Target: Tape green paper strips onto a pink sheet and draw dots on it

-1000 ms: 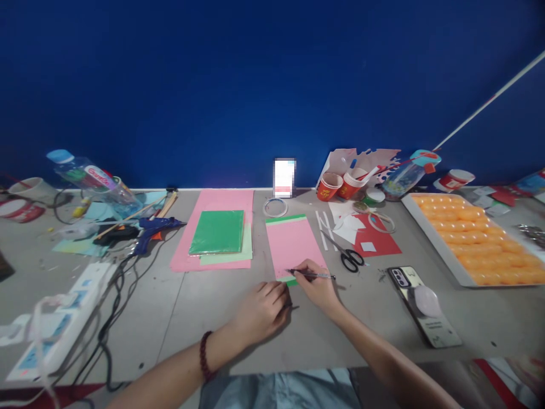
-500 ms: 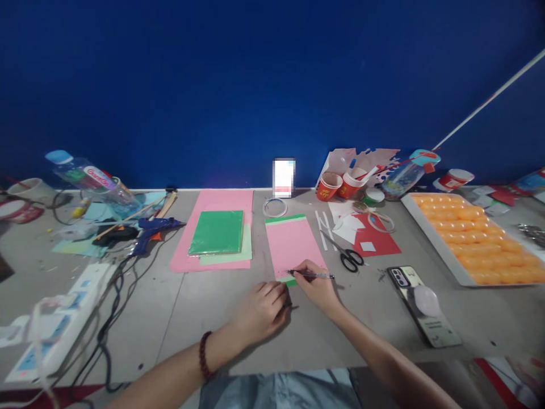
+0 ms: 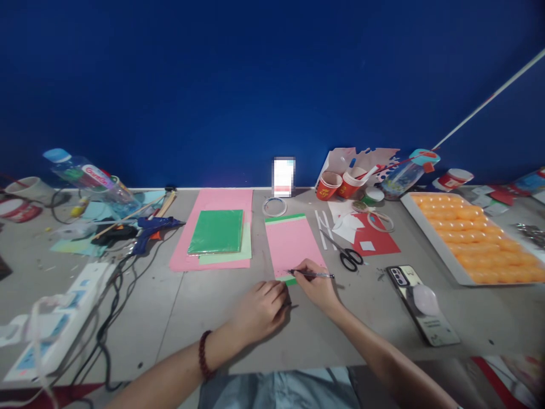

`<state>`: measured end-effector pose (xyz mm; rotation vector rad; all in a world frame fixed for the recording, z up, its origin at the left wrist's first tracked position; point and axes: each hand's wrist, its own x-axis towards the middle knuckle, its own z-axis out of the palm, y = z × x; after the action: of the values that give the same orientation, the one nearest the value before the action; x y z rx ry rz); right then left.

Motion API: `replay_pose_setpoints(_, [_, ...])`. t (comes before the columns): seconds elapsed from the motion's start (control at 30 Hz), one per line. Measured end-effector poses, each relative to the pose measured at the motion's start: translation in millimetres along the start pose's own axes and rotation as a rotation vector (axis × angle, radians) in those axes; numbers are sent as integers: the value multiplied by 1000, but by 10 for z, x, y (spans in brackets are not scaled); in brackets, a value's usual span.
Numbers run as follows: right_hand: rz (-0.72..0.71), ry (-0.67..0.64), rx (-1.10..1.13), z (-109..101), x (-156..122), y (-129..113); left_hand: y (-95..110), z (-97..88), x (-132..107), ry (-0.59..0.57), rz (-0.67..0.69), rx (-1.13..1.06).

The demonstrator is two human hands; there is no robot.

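My right hand (image 3: 315, 289) grips a pen (image 3: 313, 275), its tip resting on the near edge of a pink sheet (image 3: 293, 244) that lies over a green sheet. My left hand (image 3: 260, 309) rests on the grey table (image 3: 204, 307) just left of that edge, fingers curled against the paper's corner; whether anything is in them is hidden. A dark bead bracelet circles my left wrist.
Scissors (image 3: 347, 254) and a phone (image 3: 421, 304) lie right of the sheet. A tray of orange balls (image 3: 477, 238) is far right. Red cups (image 3: 338, 184) and a tape ring (image 3: 275, 207) stand behind. A green pad on pink paper (image 3: 217, 232), glue gun (image 3: 149, 228), power strip (image 3: 59, 321) lie left.
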<state>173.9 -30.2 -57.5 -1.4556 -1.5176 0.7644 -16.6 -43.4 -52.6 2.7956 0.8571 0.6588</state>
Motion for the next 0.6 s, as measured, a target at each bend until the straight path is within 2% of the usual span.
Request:
replay_pose_setpoints(0.17, [27, 14, 31, -4, 5, 18, 2, -4, -2, -12, 3, 3])
replay_pose_setpoints(0.37, [100, 48, 211, -26, 35, 22, 1, -5, 7, -1, 3, 7])
replay_pose_setpoints(0.6, [85, 23, 163, -11, 33, 84, -9, 1, -8, 6, 16, 1])
